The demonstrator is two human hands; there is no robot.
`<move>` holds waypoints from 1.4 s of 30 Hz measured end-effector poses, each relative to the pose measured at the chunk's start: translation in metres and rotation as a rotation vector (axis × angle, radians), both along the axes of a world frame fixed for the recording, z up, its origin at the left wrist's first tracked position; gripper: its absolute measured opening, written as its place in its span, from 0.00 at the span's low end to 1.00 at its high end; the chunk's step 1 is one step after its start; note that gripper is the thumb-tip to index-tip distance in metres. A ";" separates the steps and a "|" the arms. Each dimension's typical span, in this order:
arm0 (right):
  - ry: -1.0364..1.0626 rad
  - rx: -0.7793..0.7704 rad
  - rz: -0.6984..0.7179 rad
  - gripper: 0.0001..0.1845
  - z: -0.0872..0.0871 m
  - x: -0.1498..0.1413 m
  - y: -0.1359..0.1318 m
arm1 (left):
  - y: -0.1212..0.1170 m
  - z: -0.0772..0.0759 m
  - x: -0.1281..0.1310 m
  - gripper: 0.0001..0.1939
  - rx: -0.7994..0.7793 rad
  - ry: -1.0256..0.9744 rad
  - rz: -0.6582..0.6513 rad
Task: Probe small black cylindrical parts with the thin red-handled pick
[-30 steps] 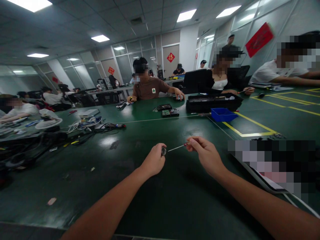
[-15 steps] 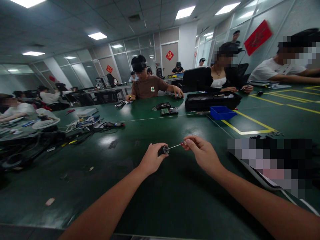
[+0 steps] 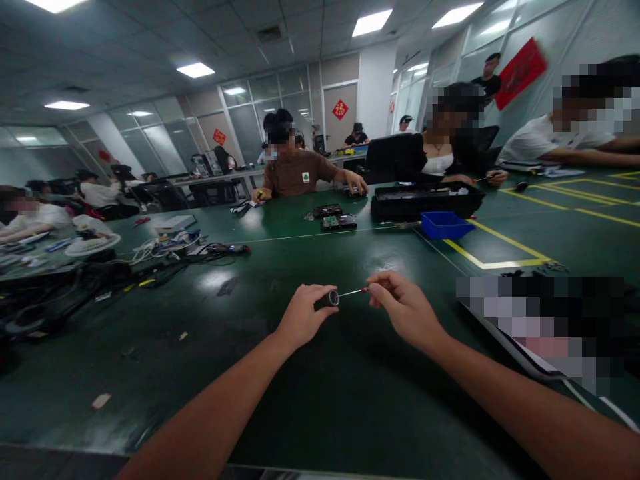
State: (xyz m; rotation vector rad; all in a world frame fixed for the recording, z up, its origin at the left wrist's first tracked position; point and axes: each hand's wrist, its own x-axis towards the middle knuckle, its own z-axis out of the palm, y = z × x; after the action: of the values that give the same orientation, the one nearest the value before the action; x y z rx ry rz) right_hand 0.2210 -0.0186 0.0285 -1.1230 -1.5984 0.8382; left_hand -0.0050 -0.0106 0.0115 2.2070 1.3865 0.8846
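Between the thumb and fingers of my left hand [image 3: 303,313] is a small black cylindrical part [image 3: 330,299], its round end with a pale rim turned to the right. My right hand [image 3: 397,303] is closed on a screwdriver [image 3: 354,292] with a thin metal shaft and a red collar; most of its handle is hidden by my fingers. The shaft points left, and its tip meets the round end of the part. Whether it sits in a screw is too small to tell. Both hands are held above the green table [image 3: 300,413].
A blue bin [image 3: 445,225] and a long black tray [image 3: 425,202] stand ahead to the right. Circuit boards [image 3: 339,221] lie at centre back. Tangled cables [image 3: 165,263] spread over the left. Across the table a co-worker in a brown shirt [image 3: 300,177] sits.
My hands and the screwdriver keep nearly the same place, with a slight shift of the right fingers. In the background, a standing person at the right has moved to the right.
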 end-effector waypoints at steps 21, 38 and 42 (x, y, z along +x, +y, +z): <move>0.485 -0.272 -0.046 0.13 -0.010 -0.006 0.011 | 0.000 -0.003 0.002 0.21 0.139 -0.079 -0.026; 0.079 -0.037 -0.041 0.15 -0.006 -0.004 0.004 | 0.001 0.000 0.000 0.20 0.108 -0.011 0.027; 0.161 -0.051 -0.023 0.14 -0.004 -0.005 0.003 | 0.001 0.000 -0.001 0.21 0.090 -0.007 0.026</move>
State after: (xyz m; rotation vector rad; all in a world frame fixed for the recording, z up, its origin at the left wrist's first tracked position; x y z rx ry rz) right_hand 0.2158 -0.0157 0.0245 -1.0789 -1.4362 0.9348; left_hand -0.0056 -0.0094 0.0119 2.2543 1.4011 0.9810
